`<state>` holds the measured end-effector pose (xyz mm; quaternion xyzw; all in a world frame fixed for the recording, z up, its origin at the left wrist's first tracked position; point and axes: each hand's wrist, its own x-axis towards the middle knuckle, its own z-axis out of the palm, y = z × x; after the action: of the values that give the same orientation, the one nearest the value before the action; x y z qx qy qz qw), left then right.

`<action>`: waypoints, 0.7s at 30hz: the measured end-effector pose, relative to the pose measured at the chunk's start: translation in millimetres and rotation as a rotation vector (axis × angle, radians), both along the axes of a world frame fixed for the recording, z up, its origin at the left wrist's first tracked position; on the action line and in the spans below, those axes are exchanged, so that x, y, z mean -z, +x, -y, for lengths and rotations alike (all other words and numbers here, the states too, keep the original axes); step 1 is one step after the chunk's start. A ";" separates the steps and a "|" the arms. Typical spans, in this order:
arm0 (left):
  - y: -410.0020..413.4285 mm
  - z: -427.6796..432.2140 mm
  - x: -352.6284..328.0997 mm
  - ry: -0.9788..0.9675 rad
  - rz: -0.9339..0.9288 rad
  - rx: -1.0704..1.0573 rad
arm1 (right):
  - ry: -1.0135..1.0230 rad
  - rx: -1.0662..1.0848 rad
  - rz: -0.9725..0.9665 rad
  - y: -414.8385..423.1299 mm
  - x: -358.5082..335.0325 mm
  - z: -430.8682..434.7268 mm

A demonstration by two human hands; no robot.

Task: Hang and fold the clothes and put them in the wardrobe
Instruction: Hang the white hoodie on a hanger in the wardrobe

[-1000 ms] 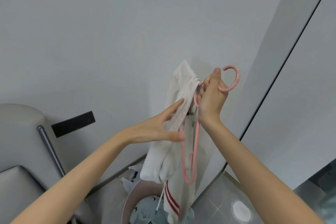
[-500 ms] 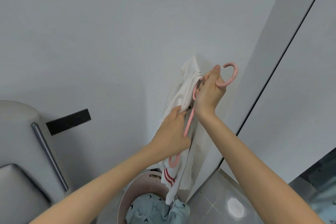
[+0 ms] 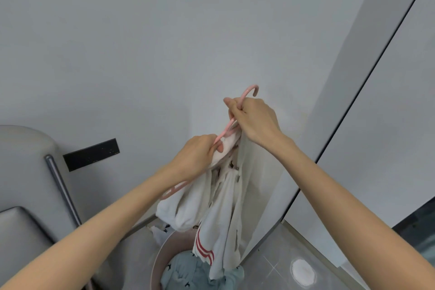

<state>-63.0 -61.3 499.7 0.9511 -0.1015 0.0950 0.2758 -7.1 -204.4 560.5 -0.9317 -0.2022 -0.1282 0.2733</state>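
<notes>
A white garment [image 3: 224,205] with red stripes near its hem hangs in front of me from a pink plastic hanger [image 3: 249,91]. My right hand [image 3: 253,120] grips the hanger just below its hook, along with the top of the fabric. Lower and to the left, my left hand [image 3: 197,156] pinches the garment's collar edge against the hanger's arm. The hanger's lower end [image 3: 173,189] pokes out left of the cloth. Most of the hanger is hidden by hands and fabric.
A round pinkish laundry basket [image 3: 156,263] stands on the floor below, holding pale blue clothes [image 3: 188,273]. A grey padded headboard [image 3: 26,183] sits at left, a black wall panel [image 3: 91,154] beside it. Pale wardrobe doors [image 3: 376,125] rise at right above grey floor tiles.
My left hand has risen along the hanger's arm to the collar, close under my right hand. The garment has spread further over the hanger, and the hanger has tilted with its lower end swung left.
</notes>
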 end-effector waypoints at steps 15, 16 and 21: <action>-27.1 -65.2 12.9 -0.073 -0.095 0.157 | -0.072 -0.384 -0.139 6.5 67.5 19.8; -28.3 -69.6 10.0 -0.053 -0.090 0.162 | -0.102 -0.365 -0.121 6.2 70.9 18.5; -21.5 -94.3 4.6 0.088 -0.052 0.127 | -0.179 -0.355 -0.054 -10.6 73.4 3.7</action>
<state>-84.5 33.0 495.2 0.9561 -0.1585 0.0483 0.2418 -17.7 -208.1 487.1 -0.9051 -0.3664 -0.0343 0.2132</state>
